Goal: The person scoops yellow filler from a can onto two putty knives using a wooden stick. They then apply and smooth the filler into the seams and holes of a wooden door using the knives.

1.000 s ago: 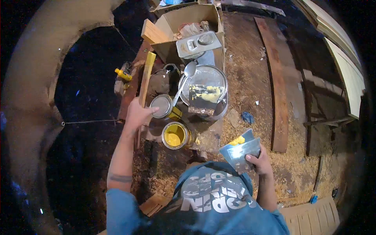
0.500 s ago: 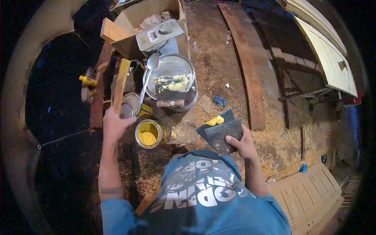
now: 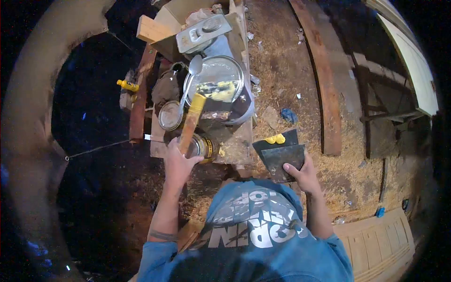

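Observation:
My left hand [image 3: 178,160] is closed round a flat wooden stick [image 3: 191,123] with a yellow-coated tip. The same hand is at the mouth of a small can [image 3: 210,148], where a round grey lid hides the yellow filling. In my right hand [image 3: 305,175] are two dark flat putty spreaders [image 3: 284,157], overlapping, my thumb pressed on the nearer one. Yellow putty [image 3: 275,139] lies on the farther spreader. Ahead, a dark plate smeared with yellow [image 3: 218,96] rests on a large lidded bucket [image 3: 238,70], beside a spoon [image 3: 193,70].
A round tin lid [image 3: 170,115] sits left of the bucket. Behind are a metal can [image 3: 205,33] on its side and a cardboard box [image 3: 169,13]. A yellow bottle [image 3: 128,85] is farther left. Planks [image 3: 324,98] and a panelled door [image 3: 380,244] lie to the right among wood shavings.
My left hand has moved right with the stick and grey lid, from beside the small can to over its mouth. My right hand still holds the spreaders. The view has shifted.

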Demonstrator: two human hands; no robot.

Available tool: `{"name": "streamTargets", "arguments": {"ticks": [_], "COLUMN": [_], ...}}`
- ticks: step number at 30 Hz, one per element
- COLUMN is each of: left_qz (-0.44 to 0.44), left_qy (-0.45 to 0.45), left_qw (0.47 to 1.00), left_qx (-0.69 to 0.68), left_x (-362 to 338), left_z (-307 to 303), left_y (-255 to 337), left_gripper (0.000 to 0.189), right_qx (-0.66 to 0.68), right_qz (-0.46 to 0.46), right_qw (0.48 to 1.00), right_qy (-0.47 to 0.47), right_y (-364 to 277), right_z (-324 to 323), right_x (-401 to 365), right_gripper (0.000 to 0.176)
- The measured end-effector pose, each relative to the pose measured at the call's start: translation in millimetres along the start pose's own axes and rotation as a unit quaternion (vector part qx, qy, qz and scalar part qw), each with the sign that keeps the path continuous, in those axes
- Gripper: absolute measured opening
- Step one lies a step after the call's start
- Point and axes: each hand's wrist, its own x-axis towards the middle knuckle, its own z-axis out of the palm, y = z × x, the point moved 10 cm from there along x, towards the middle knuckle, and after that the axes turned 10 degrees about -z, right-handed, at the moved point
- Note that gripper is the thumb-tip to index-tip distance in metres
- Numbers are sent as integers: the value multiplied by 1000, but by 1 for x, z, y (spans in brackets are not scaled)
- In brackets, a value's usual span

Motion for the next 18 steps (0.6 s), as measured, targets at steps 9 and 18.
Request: {"name": "streamTargets", "arguments": {"ticks": [9, 18], "left_qz": [-62, -22], "left_qy": [2, 9], "left_qw": [998, 1000], "left_qx": [-6, 12], "left_x": [-3, 5], "left_z": [5, 3], "left_y": [14, 11], "left_gripper": [59, 56], "right_qx": [-35, 0], "right_qz": [65, 94], "right_qw": [997, 994], "right_qy": [-8, 49], "right_y": [64, 56], "right_z": [-43, -30], "right_x": [-17, -37], "right_gripper": [48, 46]}}
